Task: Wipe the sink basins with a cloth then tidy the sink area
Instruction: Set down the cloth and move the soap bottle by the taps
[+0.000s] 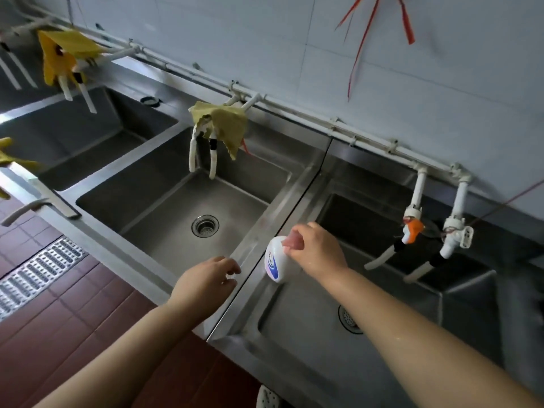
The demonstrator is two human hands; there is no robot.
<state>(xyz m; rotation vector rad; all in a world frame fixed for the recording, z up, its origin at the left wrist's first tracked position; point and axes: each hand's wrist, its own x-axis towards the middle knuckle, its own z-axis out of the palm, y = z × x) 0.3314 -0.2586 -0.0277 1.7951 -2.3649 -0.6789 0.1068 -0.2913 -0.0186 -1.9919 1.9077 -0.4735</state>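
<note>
The right hand has its grip clamped on the top of a white bottle, which stands on the steel ledge between two sink basins. Left of that grip, the left hand hovers loosely curled, holding nothing. Beyond it, a yellow cloth hangs on the taps.

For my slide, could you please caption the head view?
Right hand grips a white bottle on the sink divider; left hand hovers open.

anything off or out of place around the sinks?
Mostly tidy. A yellow cloth hangs draped over the middle basin's taps. The white bottle, gripped by the right hand, sits tilted on the ledge between basins. No visible spills.
</note>
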